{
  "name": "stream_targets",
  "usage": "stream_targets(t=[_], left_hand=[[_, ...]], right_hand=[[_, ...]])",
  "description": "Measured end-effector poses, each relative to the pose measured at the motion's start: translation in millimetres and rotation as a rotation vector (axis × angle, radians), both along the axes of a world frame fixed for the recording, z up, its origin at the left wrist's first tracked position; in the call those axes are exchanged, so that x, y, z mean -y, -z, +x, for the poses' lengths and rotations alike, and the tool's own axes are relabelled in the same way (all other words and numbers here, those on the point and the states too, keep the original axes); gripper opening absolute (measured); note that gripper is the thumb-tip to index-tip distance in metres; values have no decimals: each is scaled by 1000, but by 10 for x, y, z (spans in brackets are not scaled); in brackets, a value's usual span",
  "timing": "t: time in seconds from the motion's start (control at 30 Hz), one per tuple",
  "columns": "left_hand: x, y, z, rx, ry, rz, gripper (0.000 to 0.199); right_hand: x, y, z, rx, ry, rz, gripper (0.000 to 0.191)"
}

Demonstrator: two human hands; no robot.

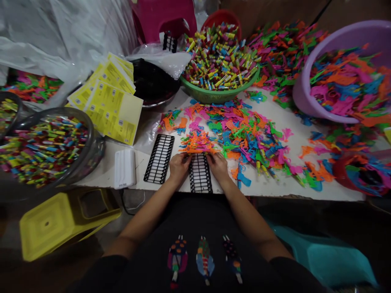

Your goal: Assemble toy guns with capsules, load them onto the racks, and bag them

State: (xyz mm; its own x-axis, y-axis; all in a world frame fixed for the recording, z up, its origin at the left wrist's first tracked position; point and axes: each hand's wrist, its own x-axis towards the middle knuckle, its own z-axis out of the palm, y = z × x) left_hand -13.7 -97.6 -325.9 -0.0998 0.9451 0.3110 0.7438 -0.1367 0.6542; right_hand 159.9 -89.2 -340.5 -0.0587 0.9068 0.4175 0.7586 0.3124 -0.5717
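Observation:
In front of me on the white table lies a black plastic rack (200, 175) with rows of thin slots. My left hand (179, 166) is closed at its far left corner, fingertips pinched on the edge. At the far right corner my right hand (218, 166) does the same, fingers bent inward. Just beyond my fingertips, orange and pink toy guns (197, 143) are bunched in a row against the rack's far end. A second black rack (159, 158) lies flat to the left, apart from my left hand. More colourful toy guns (244, 126) spread in a loose pile to the right.
Behind the pile stands a green basin (214, 97) full of small colourful tubes. A purple tub (301, 87) of toy guns is at right. On the left are yellow printed sheets (113, 112), a white box (124, 169) and a dark basin (88, 126) of tubes. Stools flank me.

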Motion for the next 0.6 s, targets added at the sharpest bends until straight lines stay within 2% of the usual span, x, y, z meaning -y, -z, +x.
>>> stream_targets(t=[0.1, 0.33, 0.6], left_hand=[[1, 25, -7, 31, 1, 18, 23], [-7, 19, -29, 14, 6, 43, 23], [-8, 2, -37, -86, -2, 40, 24]], right_hand=[[-8, -11, -7, 34, 2, -9, 29], [-54, -127, -75, 79, 100, -181, 24], [-76, -222, 1, 120, 23, -274, 22]])
